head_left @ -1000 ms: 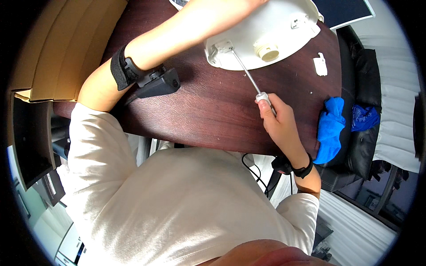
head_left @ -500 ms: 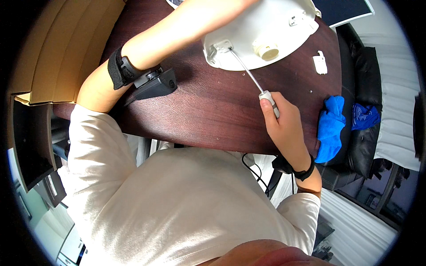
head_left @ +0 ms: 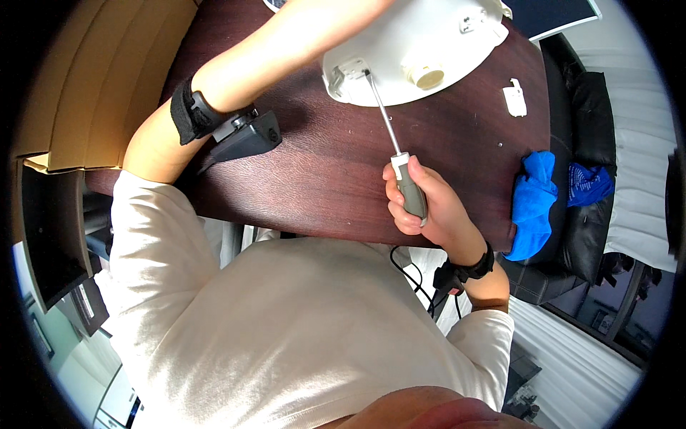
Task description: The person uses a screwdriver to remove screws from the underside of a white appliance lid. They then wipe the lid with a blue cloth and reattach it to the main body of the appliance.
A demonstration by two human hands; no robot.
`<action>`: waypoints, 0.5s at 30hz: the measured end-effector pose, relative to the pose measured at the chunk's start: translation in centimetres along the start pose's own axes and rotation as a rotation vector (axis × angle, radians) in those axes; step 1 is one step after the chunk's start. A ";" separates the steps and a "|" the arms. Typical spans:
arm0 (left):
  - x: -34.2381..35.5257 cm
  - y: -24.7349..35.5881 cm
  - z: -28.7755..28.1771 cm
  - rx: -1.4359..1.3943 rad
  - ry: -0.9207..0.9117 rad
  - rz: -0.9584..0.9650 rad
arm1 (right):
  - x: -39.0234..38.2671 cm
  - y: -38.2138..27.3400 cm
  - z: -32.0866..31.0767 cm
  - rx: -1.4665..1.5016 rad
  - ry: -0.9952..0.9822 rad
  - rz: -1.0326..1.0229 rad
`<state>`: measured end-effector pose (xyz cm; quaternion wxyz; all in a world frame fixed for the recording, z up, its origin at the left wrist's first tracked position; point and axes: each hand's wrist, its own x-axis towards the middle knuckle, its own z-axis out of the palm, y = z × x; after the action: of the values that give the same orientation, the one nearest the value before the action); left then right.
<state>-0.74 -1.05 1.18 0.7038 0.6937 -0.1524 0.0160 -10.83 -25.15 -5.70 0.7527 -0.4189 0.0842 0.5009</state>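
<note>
My right hand (head_left: 437, 204) is closed around the grey and white handle of a screwdriver (head_left: 399, 163). The tip of its long metal shaft meets a small bracket (head_left: 351, 75) at the near left edge of a large white plastic shell (head_left: 407, 43). A short round spout-like collar (head_left: 427, 75) sticks out of the shell's near side, and a second bracket (head_left: 471, 23) sits farther right on it. My left forearm crosses the upper left and reaches over the shell; the left hand itself lies beyond the top edge of the picture.
The dark wood table (head_left: 321, 193) carries a small white plastic piece (head_left: 514, 99) and a tiny screw-like bit (head_left: 500, 145) on its right. A blue cloth (head_left: 533, 207) hangs at the right edge, beside a black sofa (head_left: 589, 121). A cardboard box (head_left: 107, 79) stands at left.
My right hand has shifted left and rolled over, so more of the screwdriver's handle shows and its shaft stands steeper. The white shell has moved slightly up and left.
</note>
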 end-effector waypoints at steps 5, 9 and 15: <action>0.0 0.0 -0.4 0.135 0.025 0.074 | -0.3 -0.5 0.6 -0.443 0.221 -0.134; -0.2 0.4 -0.7 0.217 -0.004 0.098 | -1.0 -0.9 -0.6 -1.153 0.477 -0.446; 0.1 -0.3 -0.4 0.144 0.016 0.102 | -1.1 -2.0 1.0 -1.465 0.580 -0.682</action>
<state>-0.53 -0.68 0.95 0.6515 0.7338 -0.1802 0.0681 -10.00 -25.45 -3.36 0.3504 -0.9132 -0.2023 0.0482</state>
